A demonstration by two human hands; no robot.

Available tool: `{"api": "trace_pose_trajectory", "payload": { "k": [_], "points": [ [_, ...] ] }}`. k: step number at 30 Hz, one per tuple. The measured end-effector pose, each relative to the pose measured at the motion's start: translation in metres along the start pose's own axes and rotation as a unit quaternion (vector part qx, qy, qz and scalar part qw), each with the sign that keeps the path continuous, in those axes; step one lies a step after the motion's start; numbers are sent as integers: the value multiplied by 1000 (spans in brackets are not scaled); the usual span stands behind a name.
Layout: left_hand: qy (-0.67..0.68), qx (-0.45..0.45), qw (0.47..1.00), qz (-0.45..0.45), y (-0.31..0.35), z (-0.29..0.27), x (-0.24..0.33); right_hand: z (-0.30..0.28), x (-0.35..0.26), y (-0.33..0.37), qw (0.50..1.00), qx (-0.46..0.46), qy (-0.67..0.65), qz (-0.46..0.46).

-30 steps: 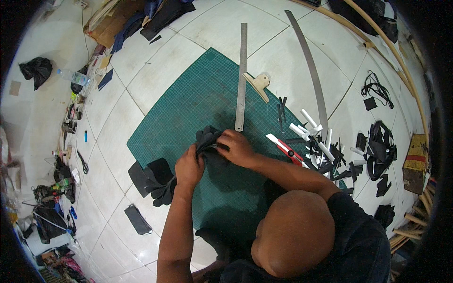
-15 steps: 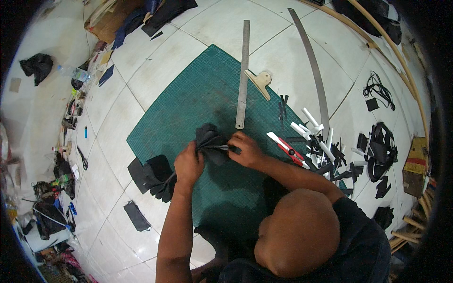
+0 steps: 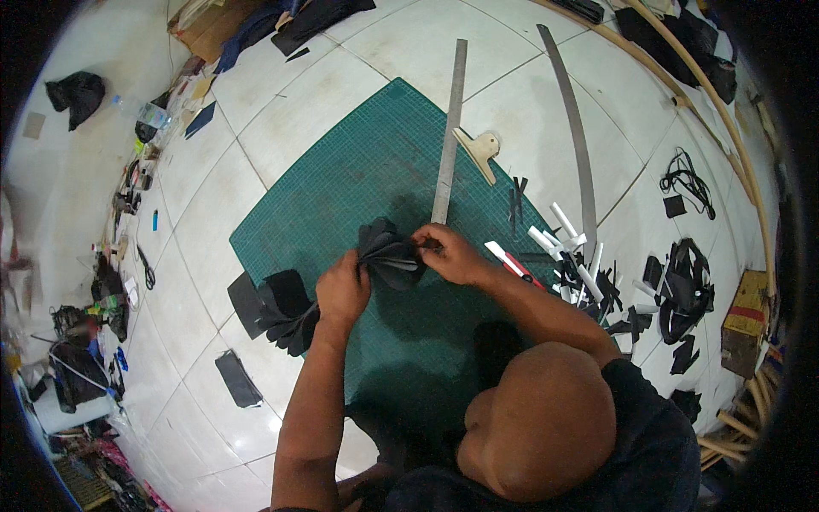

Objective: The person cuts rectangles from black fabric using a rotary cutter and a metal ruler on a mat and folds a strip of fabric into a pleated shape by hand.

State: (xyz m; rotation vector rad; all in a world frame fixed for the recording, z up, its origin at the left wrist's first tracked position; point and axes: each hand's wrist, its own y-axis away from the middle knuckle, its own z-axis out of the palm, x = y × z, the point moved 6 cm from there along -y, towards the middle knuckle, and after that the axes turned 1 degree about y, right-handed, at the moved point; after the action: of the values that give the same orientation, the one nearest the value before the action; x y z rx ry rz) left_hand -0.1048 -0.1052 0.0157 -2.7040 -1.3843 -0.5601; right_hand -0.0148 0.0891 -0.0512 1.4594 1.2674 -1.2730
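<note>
A fanned bundle of thin black sheet pieces (image 3: 388, 256), of leather or fabric, is held over the green cutting mat (image 3: 341, 183). My left hand (image 3: 343, 292) is closed on the left end of the bundle. The fingers of my right hand (image 3: 448, 256) pinch at its right edge; exactly what lies between the fingertips is hidden. A second fanned black bundle (image 3: 290, 320) lies by my left wrist, at the mat's left edge. Just beyond my right hand is a steel ruler (image 3: 450, 128), with a beige bulldog clip (image 3: 479, 152) beside it.
Right of my right hand lies a red and white utility knife (image 3: 514, 263), near white rolled strips (image 3: 589, 282) and black scraps. A longer steel ruler (image 3: 570, 128) lies beyond the mat. On the tiled floor at left are a black rectangular piece (image 3: 237, 379) and scissors (image 3: 148, 271).
The whole view has shifted slightly. Both hands keep their hold on the fanned bundle, and its leaves have moved a little. My right forearm lies closer to the knife.
</note>
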Motion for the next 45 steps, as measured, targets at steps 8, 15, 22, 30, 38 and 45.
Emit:
{"api": "trace_pose_trajectory", "payload": {
  "k": [8,15,22,30,38,45],
  "points": [
    [-8,11,1000,1,3,1,-7,16,-48,30,982,41,171,-68],
    [-11,24,1000,7,1,-1,2,23,-16,19,973,82,198,-82],
    [7,20,1000,20,1,-2,1,19,-8,12,990,44,130,-38],
    [-25,-3,1000,2,-1,2,-3,6,-12,22,993,14,56,-104],
    [-1,31,999,16,2,-1,-1,13,-6,15,977,28,183,-105],
    [-1,43,999,22,2,-5,1,8,-13,20,975,25,177,-134]
  ]
}}
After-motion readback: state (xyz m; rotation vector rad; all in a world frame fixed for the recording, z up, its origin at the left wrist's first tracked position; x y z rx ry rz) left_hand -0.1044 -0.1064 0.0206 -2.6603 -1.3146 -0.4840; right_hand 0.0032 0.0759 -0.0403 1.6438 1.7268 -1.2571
